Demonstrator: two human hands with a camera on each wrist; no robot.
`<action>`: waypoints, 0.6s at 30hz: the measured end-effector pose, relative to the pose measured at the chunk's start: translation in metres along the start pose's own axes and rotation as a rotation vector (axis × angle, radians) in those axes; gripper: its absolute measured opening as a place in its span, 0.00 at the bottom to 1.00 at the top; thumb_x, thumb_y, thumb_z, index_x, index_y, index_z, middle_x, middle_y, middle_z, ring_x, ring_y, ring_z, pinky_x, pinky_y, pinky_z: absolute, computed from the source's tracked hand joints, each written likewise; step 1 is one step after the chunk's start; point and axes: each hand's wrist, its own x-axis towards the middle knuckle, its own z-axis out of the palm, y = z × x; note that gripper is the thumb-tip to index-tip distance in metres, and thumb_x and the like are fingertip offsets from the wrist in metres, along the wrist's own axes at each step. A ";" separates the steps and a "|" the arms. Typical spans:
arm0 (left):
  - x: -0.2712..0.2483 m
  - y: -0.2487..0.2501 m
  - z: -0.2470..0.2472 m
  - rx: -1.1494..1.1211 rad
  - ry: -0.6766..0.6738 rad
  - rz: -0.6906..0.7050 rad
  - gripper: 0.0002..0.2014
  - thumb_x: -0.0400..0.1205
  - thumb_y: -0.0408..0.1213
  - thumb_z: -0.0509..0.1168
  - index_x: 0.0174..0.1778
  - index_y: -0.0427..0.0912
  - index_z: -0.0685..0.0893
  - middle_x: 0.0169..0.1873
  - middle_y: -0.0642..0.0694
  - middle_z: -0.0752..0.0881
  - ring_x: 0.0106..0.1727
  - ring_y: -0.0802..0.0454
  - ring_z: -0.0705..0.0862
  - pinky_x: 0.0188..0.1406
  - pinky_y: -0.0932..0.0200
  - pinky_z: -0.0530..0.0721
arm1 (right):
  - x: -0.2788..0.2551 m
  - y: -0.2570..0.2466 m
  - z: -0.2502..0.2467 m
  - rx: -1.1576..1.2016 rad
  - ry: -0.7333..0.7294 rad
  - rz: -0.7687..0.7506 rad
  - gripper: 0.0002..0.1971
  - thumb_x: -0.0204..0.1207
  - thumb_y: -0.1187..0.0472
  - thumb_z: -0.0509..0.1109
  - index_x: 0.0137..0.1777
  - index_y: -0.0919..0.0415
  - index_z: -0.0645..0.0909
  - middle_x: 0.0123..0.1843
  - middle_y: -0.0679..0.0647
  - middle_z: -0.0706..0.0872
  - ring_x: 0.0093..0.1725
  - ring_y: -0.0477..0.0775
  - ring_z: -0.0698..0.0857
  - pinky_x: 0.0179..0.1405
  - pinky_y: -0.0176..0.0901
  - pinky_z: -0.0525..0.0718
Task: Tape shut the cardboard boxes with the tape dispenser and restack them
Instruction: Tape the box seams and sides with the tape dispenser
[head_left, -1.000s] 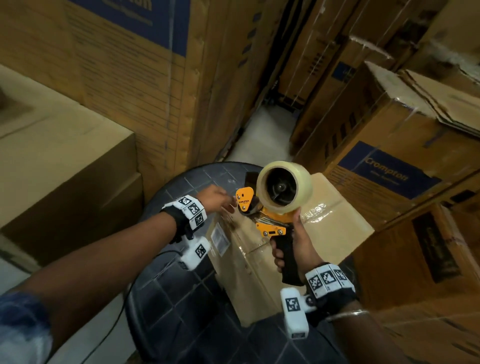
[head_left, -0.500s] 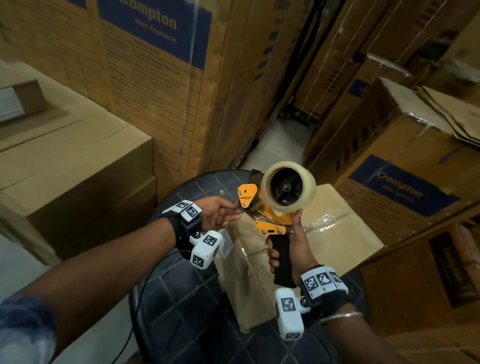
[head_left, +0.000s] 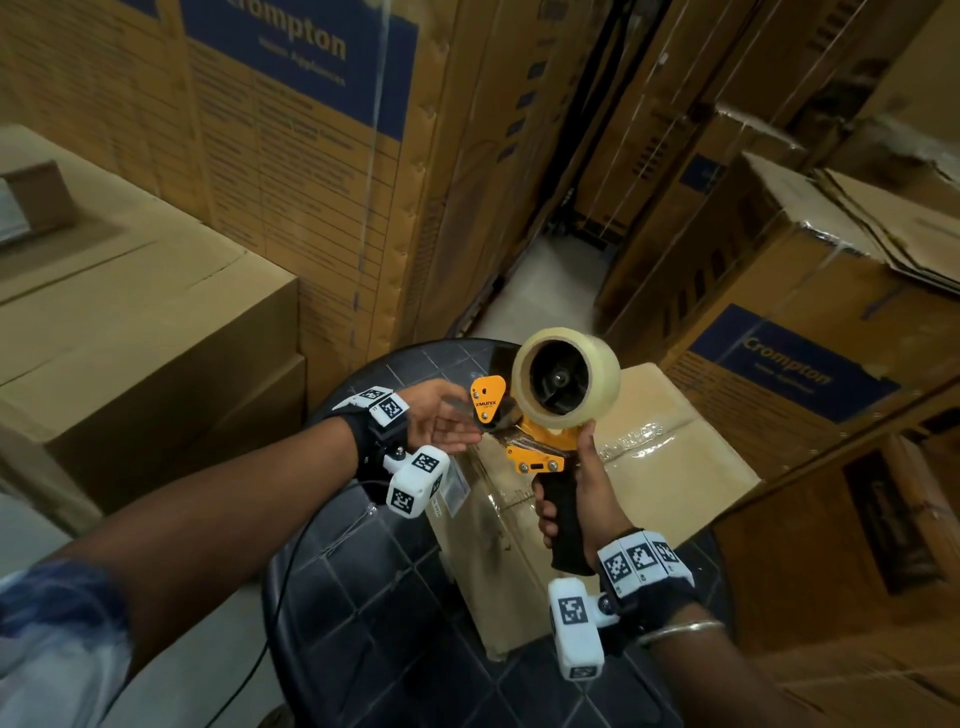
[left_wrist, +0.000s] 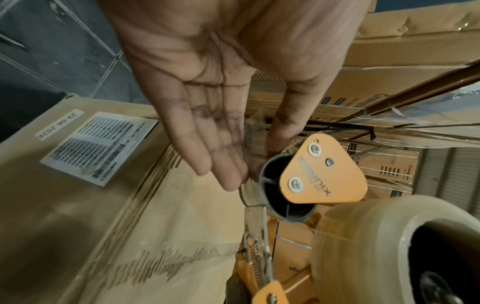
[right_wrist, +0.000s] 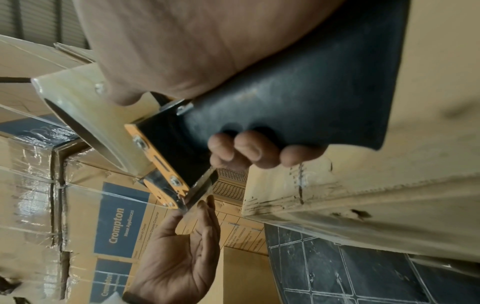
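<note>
Tape dispenser (head_left: 540, 415), orange frame, clear roll: held upright by right hand (head_left: 582, 499), fingers wrapped round the black handle. Left hand (head_left: 441, 415): palm up, fingers straight, thumb and fingertips at the dispenser's front roller, possibly on the tape end; unclear. Cardboard box (head_left: 675, 467): directly beneath both hands, on round dark table (head_left: 363, 597).

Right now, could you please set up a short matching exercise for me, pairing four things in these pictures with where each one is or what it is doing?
Things:
1. right hand
2. left hand
3. cardboard box
4. tape roll

States:
A. lies on the dark round stool
B. sits on the orange tape dispenser
C. wrapped round the black handle
D. fingers straight, reaching to the dispenser's front

Pairs: 1-C, 2-D, 3-A, 4-B
</note>
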 end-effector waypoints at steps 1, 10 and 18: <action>0.000 0.001 0.000 0.019 0.003 0.002 0.15 0.81 0.43 0.67 0.48 0.32 0.87 0.38 0.41 0.92 0.37 0.50 0.91 0.44 0.57 0.87 | -0.001 0.001 0.001 -0.002 0.009 0.006 0.48 0.63 0.11 0.46 0.30 0.60 0.78 0.25 0.54 0.69 0.21 0.53 0.66 0.26 0.42 0.65; 0.000 0.004 0.004 0.217 0.134 0.048 0.06 0.83 0.27 0.65 0.40 0.33 0.83 0.31 0.41 0.91 0.31 0.52 0.90 0.41 0.59 0.89 | -0.005 0.005 0.008 -0.026 0.046 0.020 0.47 0.59 0.10 0.48 0.31 0.59 0.77 0.25 0.53 0.69 0.22 0.53 0.65 0.26 0.43 0.64; 0.016 -0.003 0.006 0.382 0.277 0.153 0.05 0.79 0.25 0.69 0.37 0.33 0.82 0.37 0.34 0.90 0.37 0.45 0.90 0.33 0.58 0.89 | -0.002 0.019 0.010 -0.111 0.058 0.023 0.49 0.58 0.06 0.50 0.32 0.57 0.76 0.28 0.53 0.69 0.24 0.52 0.65 0.26 0.44 0.64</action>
